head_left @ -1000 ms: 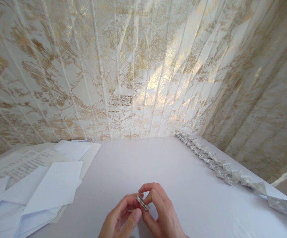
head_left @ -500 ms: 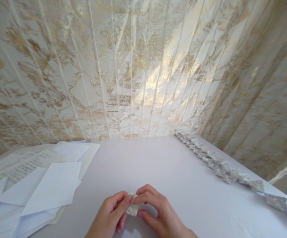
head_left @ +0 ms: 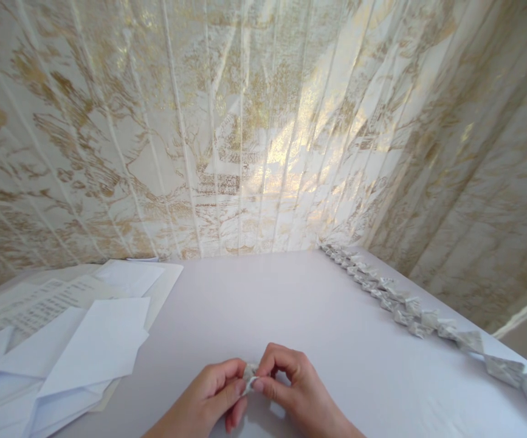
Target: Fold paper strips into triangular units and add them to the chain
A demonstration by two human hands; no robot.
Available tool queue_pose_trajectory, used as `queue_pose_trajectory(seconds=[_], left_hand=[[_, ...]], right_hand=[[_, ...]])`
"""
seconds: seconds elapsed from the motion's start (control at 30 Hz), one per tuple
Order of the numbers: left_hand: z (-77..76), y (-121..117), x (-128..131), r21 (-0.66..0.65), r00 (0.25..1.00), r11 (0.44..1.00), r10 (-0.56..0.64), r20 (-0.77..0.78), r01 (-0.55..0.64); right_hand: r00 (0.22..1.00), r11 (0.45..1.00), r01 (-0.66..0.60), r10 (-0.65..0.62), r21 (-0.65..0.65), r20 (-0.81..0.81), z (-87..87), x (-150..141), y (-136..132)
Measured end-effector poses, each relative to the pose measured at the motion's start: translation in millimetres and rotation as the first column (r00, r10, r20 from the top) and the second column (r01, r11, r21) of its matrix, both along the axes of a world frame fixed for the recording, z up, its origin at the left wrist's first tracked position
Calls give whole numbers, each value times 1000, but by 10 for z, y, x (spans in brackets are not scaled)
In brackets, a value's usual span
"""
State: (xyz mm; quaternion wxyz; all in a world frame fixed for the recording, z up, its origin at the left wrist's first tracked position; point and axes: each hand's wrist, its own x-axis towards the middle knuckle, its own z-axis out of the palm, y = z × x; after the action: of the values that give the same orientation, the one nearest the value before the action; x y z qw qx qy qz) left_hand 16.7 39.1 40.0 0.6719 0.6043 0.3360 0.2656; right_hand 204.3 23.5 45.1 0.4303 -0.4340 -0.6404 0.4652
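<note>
Both grips closed on one small folded paper piece, low and central, in front of me just over the white table. Left hand: thumb and fingers pinch its left side, probably to steady it. Right hand: thumb and index pinch the right edge, likely for fine control of a fold. Opposed pinches suit something this small, but my fingertips cover most of it; can't tell its exact shape.

Right: row of gray-white folded pieces along the table edge, well apart from my hands, probably parked there to leave working room. Can't tell if they're linked. Left: overlapping white paper sheets, partly over a printed sheet; they limit leftward room. Gold-patterned curtain bounds the far side.
</note>
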Motion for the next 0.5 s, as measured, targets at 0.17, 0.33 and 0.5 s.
queue_pose_trajectory(seconds=[0.17,0.33,0.5], left_hand=[[13,-2,-13,32,999,999,-11,-40,12],[107,-61,16,29,998,999,30,-55,-29],[45,-108,67,82,996,994,76,-56,-71]], right_hand=[[999,994,5,-9,-112,-37,-19,-38,-20],[1000,994,23,-24,-107,-16,-1,-46,-19],[998,996,-30,25,-79,-63,-22,-72,-30]])
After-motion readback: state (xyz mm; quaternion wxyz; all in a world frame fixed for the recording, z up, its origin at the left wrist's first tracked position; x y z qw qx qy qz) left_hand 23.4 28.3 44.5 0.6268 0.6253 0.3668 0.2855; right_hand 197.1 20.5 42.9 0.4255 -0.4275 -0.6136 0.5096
